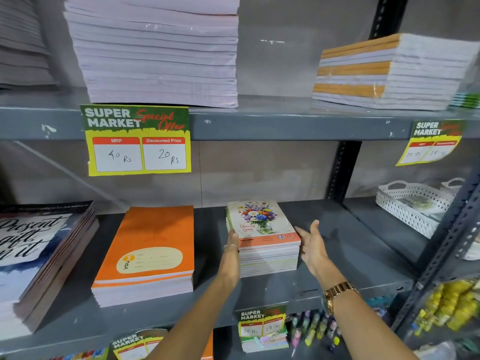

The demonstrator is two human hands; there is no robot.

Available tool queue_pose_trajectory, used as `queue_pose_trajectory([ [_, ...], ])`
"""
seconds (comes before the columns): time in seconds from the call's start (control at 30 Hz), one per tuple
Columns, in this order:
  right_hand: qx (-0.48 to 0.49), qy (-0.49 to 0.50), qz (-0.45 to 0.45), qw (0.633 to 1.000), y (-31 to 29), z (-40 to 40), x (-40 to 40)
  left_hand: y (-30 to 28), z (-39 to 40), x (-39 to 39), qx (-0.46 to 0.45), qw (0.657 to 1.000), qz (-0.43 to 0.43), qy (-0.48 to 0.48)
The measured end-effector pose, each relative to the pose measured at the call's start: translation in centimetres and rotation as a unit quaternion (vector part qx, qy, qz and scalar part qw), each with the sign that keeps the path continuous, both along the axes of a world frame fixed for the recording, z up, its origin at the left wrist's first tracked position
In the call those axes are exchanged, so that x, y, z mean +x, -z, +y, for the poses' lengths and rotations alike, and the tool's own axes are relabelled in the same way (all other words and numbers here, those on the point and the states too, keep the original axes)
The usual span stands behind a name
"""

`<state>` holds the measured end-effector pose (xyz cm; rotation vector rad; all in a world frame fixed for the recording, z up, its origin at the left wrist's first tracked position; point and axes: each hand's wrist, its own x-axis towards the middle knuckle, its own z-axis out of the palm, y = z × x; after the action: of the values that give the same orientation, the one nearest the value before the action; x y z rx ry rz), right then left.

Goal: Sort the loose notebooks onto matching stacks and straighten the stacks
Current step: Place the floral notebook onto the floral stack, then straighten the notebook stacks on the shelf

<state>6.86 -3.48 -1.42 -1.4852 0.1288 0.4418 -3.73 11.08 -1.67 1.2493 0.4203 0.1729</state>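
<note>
A stack of notebooks with a flower-vase cover stands in the middle of the grey lower shelf. My left hand presses flat against the stack's left side, thumb on the top cover's near-left corner. My right hand hovers open just right of the stack, fingers spread, with a small gap to it. To the left lies a stack of orange notebooks. At the far left is a stack with a script-lettered cover.
The upper shelf holds a tall pale stack and a shorter stack with orange spines. Price tags hang from shelf edges. A white perforated basket sits at the right behind a slotted upright. Pens lie on the shelf below.
</note>
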Motion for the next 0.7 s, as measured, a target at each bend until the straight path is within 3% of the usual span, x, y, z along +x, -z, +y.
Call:
queue_pose_trajectory([
  [0.23, 0.034, -0.015, -0.054, 0.998, 1.4, 0.9, -0.2, 1.6, -0.2, 0.7, 0.002, 1.000, -0.004, 0.006],
  [0.53, 0.048, -0.007, -0.064, 0.997, 2.8, 1.1, 0.2, 2.0, -0.7, 1.1, 0.070, 0.996, -0.053, -0.005],
  [0.63, 0.015, -0.002, -0.071, 0.997, 2.7, 1.3, 0.2, 1.5, -0.9, 0.9, 0.086, 0.995, -0.044, -0.011],
  [0.7, -0.073, 0.004, -0.110, 0.991, 2.6, 1.1, 0.0, 1.4, -1.1, 0.7, 0.161, 0.986, -0.033, -0.010],
])
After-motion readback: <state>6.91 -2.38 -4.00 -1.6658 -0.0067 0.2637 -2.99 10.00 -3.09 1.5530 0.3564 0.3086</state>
